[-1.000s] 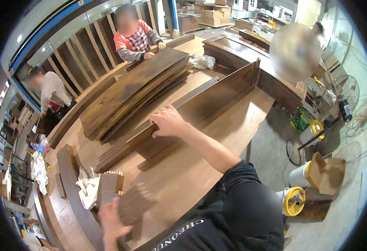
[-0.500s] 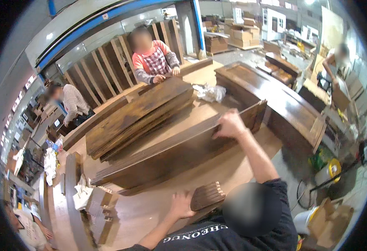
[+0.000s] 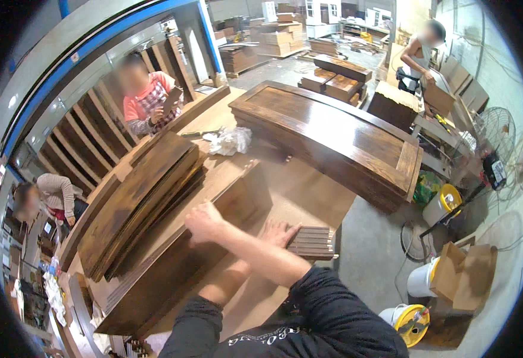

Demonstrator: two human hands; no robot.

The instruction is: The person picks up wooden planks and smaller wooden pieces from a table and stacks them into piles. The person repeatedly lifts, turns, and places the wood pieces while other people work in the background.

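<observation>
My right hand [image 3: 205, 222] reaches across my body and grips the top edge of a long dark-stained wooden panel [image 3: 172, 274], which stands on its edge on the light workbench [image 3: 309, 194]. My left hand [image 3: 278, 232] comes out from under my right forearm and holds a small ribbed block of dark wood [image 3: 312, 241] flat on the bench near its right edge. My arms are crossed, with the left forearm partly hidden.
A tilted stack of dark boards [image 3: 142, 194] lies behind the panel, with a white rag [image 3: 228, 141] beyond. A big framed panel stack [image 3: 333, 128] fills the right. Three people work around the bench. Buckets [image 3: 419, 277], a cardboard box [image 3: 464, 274] and a fan [image 3: 494, 128] stand on the floor.
My left hand has carried the ribbed block from the bench's left end over to the right, under my right arm. My right hand has slid along the panel's top edge.
</observation>
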